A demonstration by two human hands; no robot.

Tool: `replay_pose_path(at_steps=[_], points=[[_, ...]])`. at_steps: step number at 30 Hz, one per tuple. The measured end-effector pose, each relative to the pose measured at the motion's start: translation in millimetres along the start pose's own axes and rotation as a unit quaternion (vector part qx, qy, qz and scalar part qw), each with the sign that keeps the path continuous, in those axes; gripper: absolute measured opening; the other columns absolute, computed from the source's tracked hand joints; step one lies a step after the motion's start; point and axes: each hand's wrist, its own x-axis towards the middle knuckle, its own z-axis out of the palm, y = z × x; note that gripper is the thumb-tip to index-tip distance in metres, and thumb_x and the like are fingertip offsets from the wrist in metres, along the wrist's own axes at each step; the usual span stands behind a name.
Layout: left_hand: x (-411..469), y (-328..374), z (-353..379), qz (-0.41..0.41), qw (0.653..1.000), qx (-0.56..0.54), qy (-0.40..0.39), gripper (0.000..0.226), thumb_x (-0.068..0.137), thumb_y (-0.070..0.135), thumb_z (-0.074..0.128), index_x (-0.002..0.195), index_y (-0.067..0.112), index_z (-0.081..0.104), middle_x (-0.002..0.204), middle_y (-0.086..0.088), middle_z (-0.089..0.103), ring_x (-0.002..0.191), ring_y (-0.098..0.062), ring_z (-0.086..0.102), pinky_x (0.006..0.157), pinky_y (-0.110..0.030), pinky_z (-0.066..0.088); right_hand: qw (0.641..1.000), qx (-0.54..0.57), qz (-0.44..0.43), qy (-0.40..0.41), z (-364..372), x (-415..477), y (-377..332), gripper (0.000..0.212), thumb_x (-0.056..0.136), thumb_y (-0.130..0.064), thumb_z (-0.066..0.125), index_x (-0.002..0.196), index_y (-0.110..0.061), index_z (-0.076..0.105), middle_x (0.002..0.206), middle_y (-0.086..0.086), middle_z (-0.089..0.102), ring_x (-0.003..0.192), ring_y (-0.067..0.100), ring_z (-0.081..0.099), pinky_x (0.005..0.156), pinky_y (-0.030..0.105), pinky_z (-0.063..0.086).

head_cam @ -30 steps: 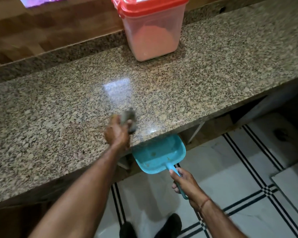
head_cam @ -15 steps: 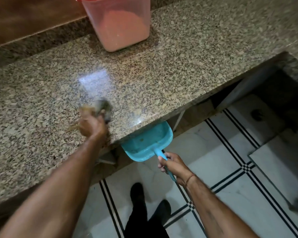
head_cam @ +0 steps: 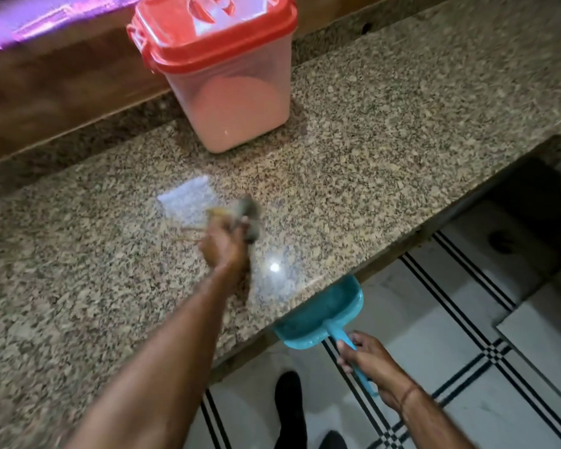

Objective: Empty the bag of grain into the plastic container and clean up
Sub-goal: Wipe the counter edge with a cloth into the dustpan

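On speckled granite counter (head_cam: pixel 402 140), my left hand (head_cam: pixel 224 244) grips blurred bristly brush (head_cam: pixel 248 215); right hand (head_cam: pixel 366 358) curls round turquoise plastic dustpan (head_cam: pixel 314 315) handle under edge. Boxy translucent container (head_cam: pixel 237 98), red-lidded, pinkish grain (head_cam: pixel 237 92) inside, at back.

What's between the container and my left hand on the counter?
Nothing: in the head view, bare counter with a pale glare patch runs from the container to the left hand.
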Motion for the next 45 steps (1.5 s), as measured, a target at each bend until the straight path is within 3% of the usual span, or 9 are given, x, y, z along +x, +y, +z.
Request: replay_pose_path(at_steps=[4, 12, 15, 18, 27, 33, 37, 40, 45], points=[[-0.1, 24.0, 41.7, 0.044, 0.99, -0.052, -0.122, 0.039, 0.089, 0.057, 0.065, 0.112, 0.026, 0.07, 0.102, 0.007, 0.074, 0.085, -0.009, 0.07, 0.062, -0.025, 0.06, 1.0, 0.009, 0.024, -0.017, 5.4, 10.6, -6.4, 0.007, 0.101, -0.007, 0.058, 0.095, -0.002, 0.058, 0.078, 0.014, 0.056, 0.05, 0.006, 0.054, 0.051, 0.018, 0.044], [112.7, 44.7, 14.5, -0.014, 0.99, 0.11, 0.092, 0.037, 0.094, 0.052, 0.06, 0.113, 0.022, 0.07, 0.108, -0.011, 0.074, 0.098, -0.034, 0.068, 0.082, -0.036, 0.052, 0.999, 0.021, 0.047, 0.006, -11.7, 31.9, -11.8, 0.017, 0.098, -0.01, 0.063, 0.096, 0.007, 0.06, 0.071, 0.016, 0.061, 0.049, 0.01, 0.06, 0.051, 0.022, 0.046], [70.8, 64.6, 56.5, 0.128, 0.986, 0.108, 0.02, 0.027, 0.103, 0.051, 0.048, 0.104, 0.026, 0.058, 0.097, 0.008, 0.066, 0.075, 0.001, 0.056, 0.056, -0.011, 0.04, 0.999, 0.028, 0.044, 0.013, -16.0, 38.3, -16.3, 0.015, 0.098, -0.01, 0.064, 0.092, 0.003, 0.059, 0.063, 0.013, 0.064, 0.049, 0.013, 0.059, 0.051, 0.021, 0.046], [39.8, 64.4, 94.2, 0.24, 0.958, 0.11, -0.108, 0.032, 0.1, 0.056, 0.049, 0.115, 0.031, 0.064, 0.106, 0.021, 0.067, 0.088, -0.001, 0.06, 0.074, -0.021, 0.049, 0.998, 0.044, 0.045, 0.014, -17.8, 42.1, -23.1, 0.016, 0.097, -0.014, 0.066, 0.092, 0.0, 0.058, 0.067, 0.014, 0.062, 0.05, 0.013, 0.059, 0.052, 0.021, 0.045], [144.1, 80.2, 61.6, 0.049, 0.982, 0.156, 0.092, 0.044, 0.095, 0.054, 0.059, 0.116, 0.017, 0.068, 0.112, -0.007, 0.072, 0.098, -0.029, 0.066, 0.068, -0.025, 0.044, 0.999, 0.027, 0.026, 0.019, -39.6, 44.0, -22.2, 0.032, 0.097, -0.012, 0.066, 0.109, 0.016, 0.057, 0.069, 0.015, 0.063, 0.056, 0.014, 0.062, 0.056, 0.025, 0.049], [56.0, 91.0, 127.8, 0.293, 0.936, 0.101, -0.166, 0.028, 0.099, 0.047, 0.052, 0.103, 0.031, 0.075, 0.099, 0.01, 0.07, 0.083, -0.008, 0.067, 0.069, -0.026, 0.06, 0.999, 0.026, 0.02, -0.007, -56.0, 46.8, -23.2, 0.018, 0.097, -0.009, 0.065, 0.1, 0.007, 0.059, 0.064, 0.015, 0.061, 0.048, 0.012, 0.057, 0.047, 0.018, 0.042], [93.5, 93.9, 95.2, 0.14, 0.988, 0.05, 0.043, 0.022, 0.103, 0.039, 0.055, 0.101, 0.025, 0.071, 0.095, 0.004, 0.072, 0.081, -0.012, 0.065, 0.053, -0.01, 0.043, 0.999, 0.023, 0.028, -0.037, -84.7, 48.7, -23.3, 0.03, 0.094, -0.026, 0.071, 0.103, 0.002, 0.062, 0.068, 0.011, 0.069, 0.058, 0.018, 0.061, 0.059, 0.023, 0.045], [131.7, 99.1, 88.1, -0.019, 0.979, 0.115, 0.166, 0.034, 0.093, 0.038, 0.066, 0.119, 0.017, 0.069, 0.123, -0.019, 0.067, 0.112, -0.039, 0.06, 0.078, -0.031, 0.043, 0.996, 0.048, 0.031, -0.062, -108.0, 53.5, -17.5, 0.035, 0.09, -0.035, 0.075, 0.096, -0.002, 0.062, 0.068, 0.008, 0.065, 0.06, 0.018, 0.058, 0.057, 0.024, 0.039], [99.5, 137.1, 176.1, 0.226, 0.963, 0.143, -0.021, 0.036, 0.087, 0.06, 0.055, 0.107, 0.035, 0.072, 0.11, 0.005, 0.072, 0.104, -0.022, 0.067, 0.09, -0.039, 0.052, 0.995, 0.04, 0.013, -0.089, -141.6, 63.8, -9.1, 0.039, 0.089, -0.037, 0.076, 0.095, 0.0, 0.063, 0.07, 0.004, 0.062, 0.064, 0.016, 0.057, 0.056, 0.021, 0.037]])
